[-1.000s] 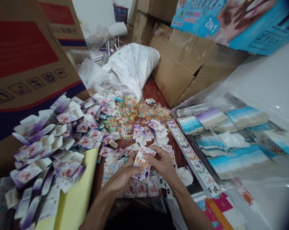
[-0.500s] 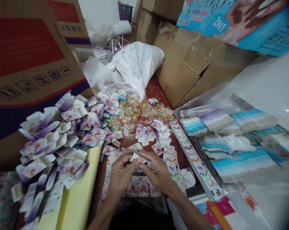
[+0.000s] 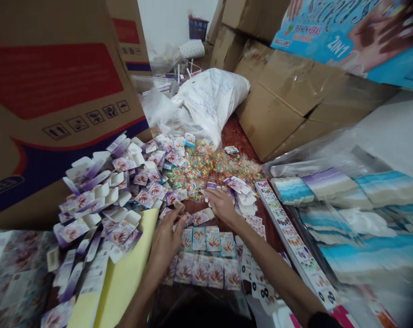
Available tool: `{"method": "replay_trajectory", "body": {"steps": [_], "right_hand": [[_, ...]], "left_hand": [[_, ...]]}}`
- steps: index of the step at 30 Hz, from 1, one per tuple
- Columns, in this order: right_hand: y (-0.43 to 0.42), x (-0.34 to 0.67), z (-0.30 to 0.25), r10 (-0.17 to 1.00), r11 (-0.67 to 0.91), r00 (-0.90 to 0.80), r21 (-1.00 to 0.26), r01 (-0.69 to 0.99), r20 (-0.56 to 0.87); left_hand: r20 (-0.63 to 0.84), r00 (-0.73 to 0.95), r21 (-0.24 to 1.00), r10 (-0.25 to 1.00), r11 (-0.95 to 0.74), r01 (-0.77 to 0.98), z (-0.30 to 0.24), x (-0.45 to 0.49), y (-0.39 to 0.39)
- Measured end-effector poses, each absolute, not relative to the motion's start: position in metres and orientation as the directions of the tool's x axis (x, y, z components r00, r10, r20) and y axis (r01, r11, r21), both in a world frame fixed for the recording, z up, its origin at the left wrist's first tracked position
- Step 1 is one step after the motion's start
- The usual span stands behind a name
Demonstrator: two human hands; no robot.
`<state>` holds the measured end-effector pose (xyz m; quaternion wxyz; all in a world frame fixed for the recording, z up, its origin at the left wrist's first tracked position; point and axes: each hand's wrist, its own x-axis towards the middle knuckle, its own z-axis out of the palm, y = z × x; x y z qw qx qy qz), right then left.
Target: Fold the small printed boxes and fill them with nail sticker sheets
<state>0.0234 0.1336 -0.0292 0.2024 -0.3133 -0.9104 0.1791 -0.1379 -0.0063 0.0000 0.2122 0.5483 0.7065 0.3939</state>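
Observation:
My left hand (image 3: 164, 241) sits at the edge of a yellow sheet (image 3: 124, 269), its fingertips pinching a small pale card piece (image 3: 178, 204). My right hand (image 3: 220, 205) lies flat, fingers out, on loose printed cards (image 3: 239, 184) beside a heap of colourful nail stickers (image 3: 198, 171). Below my hands, printed blister cards (image 3: 199, 269) lie in neat rows on the wooden surface. A large heap of purple-and-white folded card packaging (image 3: 100, 196) rises to the left of my left hand.
A long stack of printed sticker sheets (image 3: 290, 237) runs along the right. Plastic-wrapped blue and purple printed sheets (image 3: 357, 214) lie beyond it. A white sack (image 3: 209, 105) and cardboard boxes (image 3: 288, 100) stand ahead, with a large printed carton (image 3: 56, 91) at left.
My hands have moved apart, and the card held between them earlier no longer shows there. My right hand has reached forward onto the loose cards. More cards now lie in rows below my hands.

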Motion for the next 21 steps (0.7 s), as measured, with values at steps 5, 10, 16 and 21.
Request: {"method": "replay_trajectory", "body": {"steps": [5, 10, 16, 21], "right_hand": [[0.147, 0.016, -0.048, 0.458, 0.869, -0.880, -0.277, 0.411, 0.129], [0.154, 0.007, -0.053, 0.399, 0.906, -0.916, -0.177, 0.385, 0.046], [0.161, -0.004, -0.062, 0.497, 0.856, -0.865, -0.207, 0.474, 0.072], [0.164, 0.005, -0.056, 0.668, 0.727, -0.724, -0.353, 0.589, 0.170]], "left_hand": [[0.297, -0.220, 0.484, 0.929, 0.053, 0.874, 0.003, -0.161, 0.000], [0.181, -0.034, 0.152, 0.983, 0.006, 0.988, 0.006, -0.182, 0.033], [0.131, 0.063, 0.110, 0.989, -0.077, 0.991, -0.009, -0.193, 0.067], [0.172, 0.036, 0.099, 0.984, -0.054, 0.994, -0.004, -0.197, 0.078]]}}
